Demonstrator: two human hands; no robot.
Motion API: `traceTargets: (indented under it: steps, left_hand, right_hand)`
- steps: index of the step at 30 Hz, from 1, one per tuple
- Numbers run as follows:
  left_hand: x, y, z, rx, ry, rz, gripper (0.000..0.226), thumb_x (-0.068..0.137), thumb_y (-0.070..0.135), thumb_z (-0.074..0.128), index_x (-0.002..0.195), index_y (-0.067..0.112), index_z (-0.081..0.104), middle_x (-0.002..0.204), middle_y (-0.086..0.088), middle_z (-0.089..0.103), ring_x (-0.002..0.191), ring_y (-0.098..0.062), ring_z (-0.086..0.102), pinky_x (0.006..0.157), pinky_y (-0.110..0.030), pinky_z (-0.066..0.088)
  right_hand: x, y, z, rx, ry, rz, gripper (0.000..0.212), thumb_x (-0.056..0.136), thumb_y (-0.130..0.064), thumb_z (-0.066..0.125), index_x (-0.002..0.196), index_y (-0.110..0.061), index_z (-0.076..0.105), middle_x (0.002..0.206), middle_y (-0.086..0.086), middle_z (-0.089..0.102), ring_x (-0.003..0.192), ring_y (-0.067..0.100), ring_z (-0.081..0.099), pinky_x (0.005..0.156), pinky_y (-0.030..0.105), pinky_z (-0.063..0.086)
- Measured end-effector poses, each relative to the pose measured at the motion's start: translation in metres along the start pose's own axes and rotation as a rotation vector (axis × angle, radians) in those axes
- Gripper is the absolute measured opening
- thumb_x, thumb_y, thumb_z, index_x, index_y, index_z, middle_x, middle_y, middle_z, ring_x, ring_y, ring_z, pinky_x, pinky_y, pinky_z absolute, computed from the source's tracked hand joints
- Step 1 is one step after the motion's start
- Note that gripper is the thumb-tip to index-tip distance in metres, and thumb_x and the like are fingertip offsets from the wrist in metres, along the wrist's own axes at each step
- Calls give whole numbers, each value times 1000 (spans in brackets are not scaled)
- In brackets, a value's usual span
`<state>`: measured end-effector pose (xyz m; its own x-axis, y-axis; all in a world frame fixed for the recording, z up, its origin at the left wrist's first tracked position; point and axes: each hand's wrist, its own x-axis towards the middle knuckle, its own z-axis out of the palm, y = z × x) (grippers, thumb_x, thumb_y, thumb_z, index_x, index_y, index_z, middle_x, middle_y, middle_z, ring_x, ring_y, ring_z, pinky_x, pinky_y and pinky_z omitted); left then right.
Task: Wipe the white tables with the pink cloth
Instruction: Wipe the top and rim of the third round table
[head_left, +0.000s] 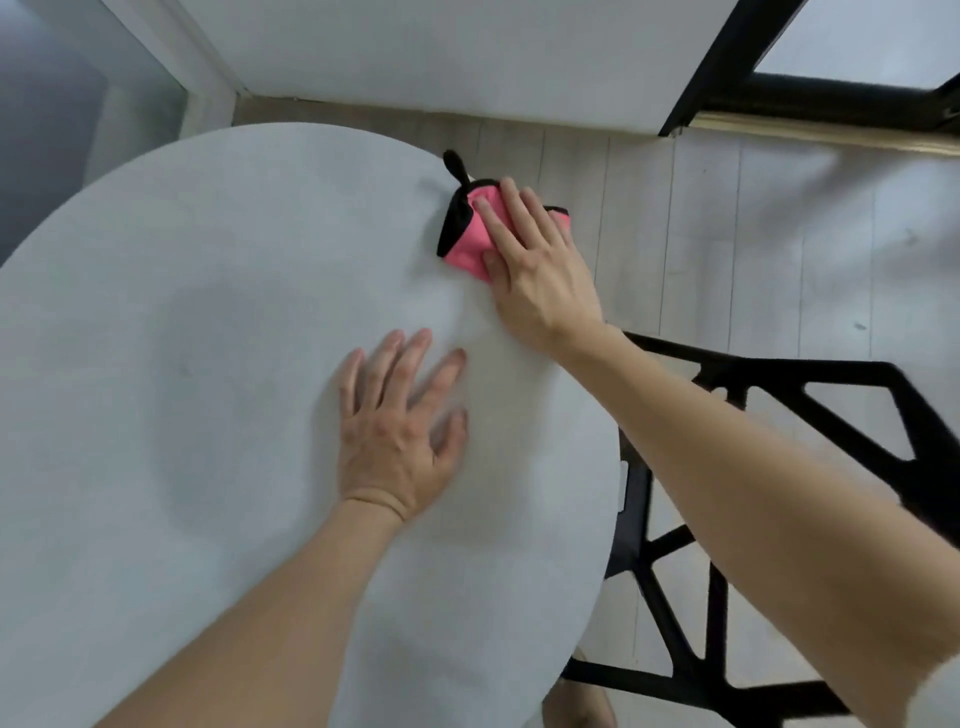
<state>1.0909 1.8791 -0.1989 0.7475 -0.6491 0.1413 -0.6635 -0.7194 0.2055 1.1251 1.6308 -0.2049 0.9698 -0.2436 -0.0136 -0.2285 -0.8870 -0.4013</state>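
A round white table (208, 364) fills the left and middle of the view. A pink cloth (467, 244) with black trim and a black loop lies at the table's far right edge. My right hand (535, 270) presses flat on the cloth with straight fingers and covers most of it. Nearer to me, my left hand (400, 431) rests flat on the bare tabletop, fingers spread, holding nothing.
A black open-frame chair (779, 467) stands to the right of the table, under my right forearm. Pale plank floor (753, 234) lies beyond. A white wall (415, 52) runs along the far side, with a black door frame (727, 67) at the upper right.
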Motion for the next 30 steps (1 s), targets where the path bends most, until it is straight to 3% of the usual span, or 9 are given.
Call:
traceTargets:
  steps: [5,11,15,23,27,30]
  left_hand:
    - [-2,2,-3,-55,5,-21,65,93,38,59,155,16,56,169,-4,45,160,-30,35,129,-62,21]
    - [-6,-4,-8,-152,-2,-11,54,88,28,59,138,10,64,159,-10,55,153,-31,45,131,-58,22]
    - [-68,-42,-38,-170,-19,-28,41,89,23,56,125,10,70,143,-11,63,143,-31,53,130,-53,26]
    - [-309,-183,-127,-74,-56,-457,41,90,14,64,131,11,66,146,-14,59,136,-39,53,120,-54,39]
    - [-387,-222,-164,-108,-80,-646,36,92,10,67,128,11,67,141,-12,62,132,-37,54,113,-57,46]
    - [-415,-237,-180,-130,-103,-717,30,94,12,69,124,14,71,130,-7,69,126,-31,58,113,-51,44]
  right_hand:
    - [-106,5,-9,-32,-5,46,59,117,-33,30,174,-25,17,183,4,6,169,24,-2,137,46,2]
    - [-223,-55,9,-90,-33,9,61,117,-29,36,175,-26,16,183,3,5,169,21,-2,137,51,5]
    - [-301,-118,37,-117,-82,-37,62,118,-29,38,175,-26,13,183,2,2,169,22,-3,137,52,8]
    - [-373,-258,90,-170,-255,-326,64,119,-38,36,175,-27,7,183,-1,-2,169,21,-7,137,53,9]
    - [-361,-322,117,-222,-368,-517,62,119,-45,22,175,-29,2,183,-1,-6,168,21,-12,137,51,2]
    - [-339,-364,134,-232,-387,-540,63,116,-51,6,175,-28,6,183,-1,-4,168,21,-11,137,52,5]
